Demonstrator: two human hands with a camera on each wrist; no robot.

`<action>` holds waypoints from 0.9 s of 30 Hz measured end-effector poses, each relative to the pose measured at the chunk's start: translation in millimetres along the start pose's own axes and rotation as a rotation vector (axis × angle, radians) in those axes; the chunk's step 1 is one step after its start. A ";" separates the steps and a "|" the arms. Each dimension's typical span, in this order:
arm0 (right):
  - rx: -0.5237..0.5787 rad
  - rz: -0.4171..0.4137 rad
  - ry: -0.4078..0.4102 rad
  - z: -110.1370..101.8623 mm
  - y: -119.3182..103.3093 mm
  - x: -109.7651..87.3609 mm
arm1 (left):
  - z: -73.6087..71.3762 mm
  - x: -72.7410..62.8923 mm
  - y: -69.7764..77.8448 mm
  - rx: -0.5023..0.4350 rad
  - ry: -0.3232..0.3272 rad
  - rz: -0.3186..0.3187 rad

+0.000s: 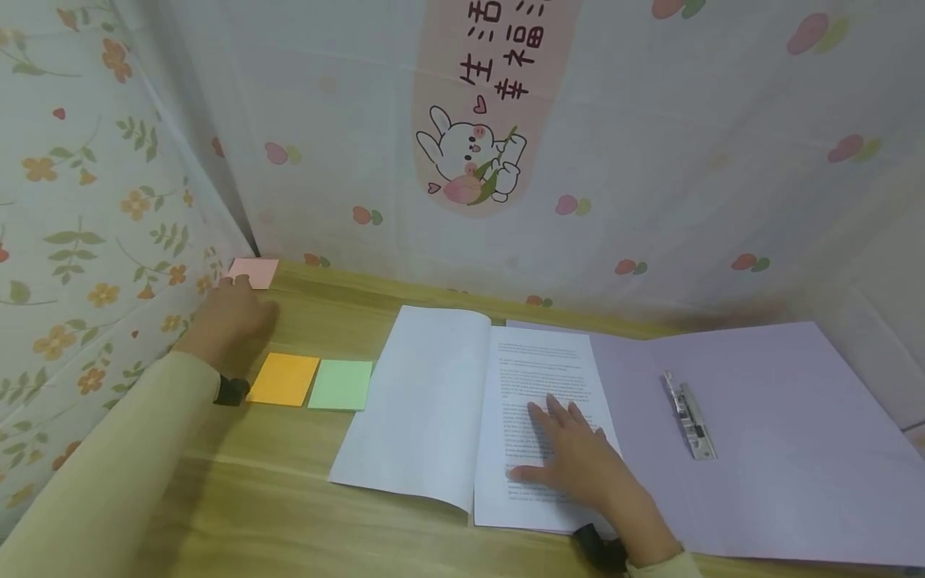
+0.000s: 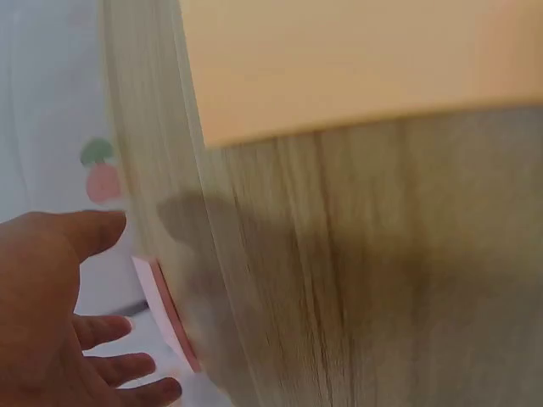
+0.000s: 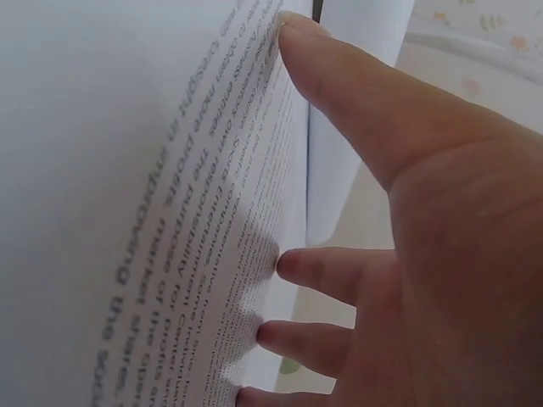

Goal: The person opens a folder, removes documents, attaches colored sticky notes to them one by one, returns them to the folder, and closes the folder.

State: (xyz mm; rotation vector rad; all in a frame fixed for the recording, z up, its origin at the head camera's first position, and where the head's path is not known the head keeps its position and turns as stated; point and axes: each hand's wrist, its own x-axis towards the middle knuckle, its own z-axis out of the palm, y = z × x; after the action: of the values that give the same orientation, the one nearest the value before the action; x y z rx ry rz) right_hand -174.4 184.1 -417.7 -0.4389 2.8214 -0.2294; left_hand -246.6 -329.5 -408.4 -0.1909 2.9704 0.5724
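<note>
My left hand (image 1: 233,311) reaches to the far left corner of the table, its fingertips right at a pink sticky note pad (image 1: 254,273). In the left wrist view its thumb and fingers are spread apart, with the pink pad (image 2: 165,314) just beyond them. My right hand (image 1: 578,459) lies with spread fingers on a printed page (image 1: 542,361) of an open stack of papers. The right wrist view shows the fingertips resting on the printed text (image 3: 195,220). A blank white sheet (image 1: 422,401) is turned over to the left of that page.
An orange sticky note pad (image 1: 284,380) and a green one (image 1: 340,384) lie side by side left of the papers, the green touching the turned sheet. Under the papers, a purple folder (image 1: 788,449) spreads right, with a metal clip (image 1: 689,417). Patterned cloth (image 1: 332,144) hangs behind the table.
</note>
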 end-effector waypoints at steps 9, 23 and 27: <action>0.017 0.025 -0.018 -1.5 0.0 1.2 | -1.6 20.0 -13.4 -0.031 -0.104 -0.091; 0.027 0.020 0.004 0.7 2.9 2.3 | 9.6 26.2 3.9 0.120 0.119 -0.061; 0.031 0.027 0.001 1.3 2.5 2.4 | 11.6 27.4 7.6 0.081 0.160 -0.065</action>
State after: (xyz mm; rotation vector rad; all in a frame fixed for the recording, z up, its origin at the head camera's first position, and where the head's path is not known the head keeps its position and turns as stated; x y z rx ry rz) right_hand -176.9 185.6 -420.0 -0.3939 2.8188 -0.2673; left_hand -273.7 -320.9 -419.9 -0.3403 3.1205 0.4488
